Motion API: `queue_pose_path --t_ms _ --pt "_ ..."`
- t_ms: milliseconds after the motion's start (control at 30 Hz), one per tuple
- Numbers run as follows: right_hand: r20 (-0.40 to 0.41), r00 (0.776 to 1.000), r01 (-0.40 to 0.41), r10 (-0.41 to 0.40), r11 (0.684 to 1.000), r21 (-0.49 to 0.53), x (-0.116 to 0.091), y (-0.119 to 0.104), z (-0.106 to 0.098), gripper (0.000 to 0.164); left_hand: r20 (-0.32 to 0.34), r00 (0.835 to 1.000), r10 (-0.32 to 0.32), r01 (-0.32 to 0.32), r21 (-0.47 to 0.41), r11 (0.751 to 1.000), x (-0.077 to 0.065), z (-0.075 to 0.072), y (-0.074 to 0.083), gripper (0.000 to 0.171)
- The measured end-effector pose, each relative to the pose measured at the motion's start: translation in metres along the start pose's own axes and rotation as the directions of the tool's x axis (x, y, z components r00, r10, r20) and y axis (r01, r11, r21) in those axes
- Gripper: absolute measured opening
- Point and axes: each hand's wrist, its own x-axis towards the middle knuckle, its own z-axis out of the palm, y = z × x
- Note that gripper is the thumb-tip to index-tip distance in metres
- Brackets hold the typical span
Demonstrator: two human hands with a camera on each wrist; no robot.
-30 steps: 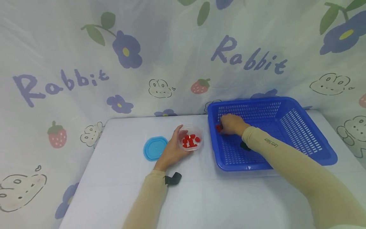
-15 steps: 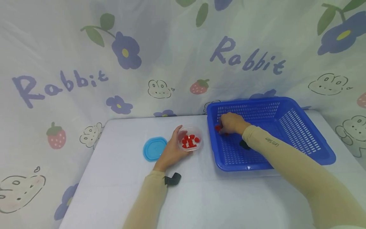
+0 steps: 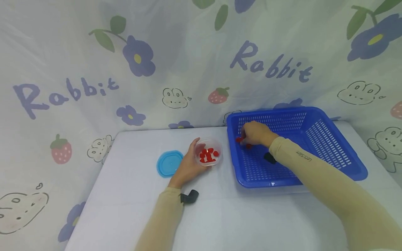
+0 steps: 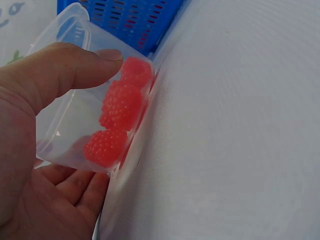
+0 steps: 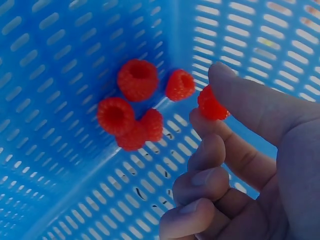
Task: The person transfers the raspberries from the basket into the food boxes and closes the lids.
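My left hand (image 3: 190, 163) grips a clear plastic tub (image 3: 201, 146) from its left side, thumb on the near wall in the left wrist view. Several red raspberries (image 4: 121, 106) lie at the bottom of the tub. Inside the blue basket (image 3: 237, 164), at its left end, is my right hand (image 3: 255, 134). Between its thumb and index finger it pinches a raspberry (image 5: 212, 104), seen in the right wrist view. Several more raspberries (image 5: 137, 80) sit together in the basket's corner, just beyond the fingertips.
A light blue lid (image 3: 169, 163) lies on the white table (image 3: 213, 219) left of the tub, partly behind the left hand. The basket's raised rim (image 3: 230, 139) stands between tub and right hand. A printed curtain (image 3: 188, 62) hangs behind the table.
My right hand has risen slightly inside the basket, and more red shows below its fingers. The left hand and tub have stayed in place.
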Motion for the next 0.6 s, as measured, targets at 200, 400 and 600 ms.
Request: queue_pose_path --t_ms 200,400,600 --pt "-0.038 0.999 -0.013 0.013 1.000 0.010 -0.006 -0.003 -0.005 0.030 -0.006 1.000 -0.008 0.008 -0.005 1.000 -0.001 0.000 0.000 0.102" --pt "-0.087 0.996 -0.014 0.013 1.000 -0.004 -0.013 -0.005 -0.007 0.031 -0.005 1.000 0.001 -0.001 -0.002 1.000 -0.001 0.000 -0.002 0.103" --pt "-0.122 0.992 -0.011 0.012 1.000 0.013 -0.021 -0.007 -0.009 0.028 -0.003 1.000 -0.005 0.005 0.005 1.000 0.000 0.001 -0.004 0.103"
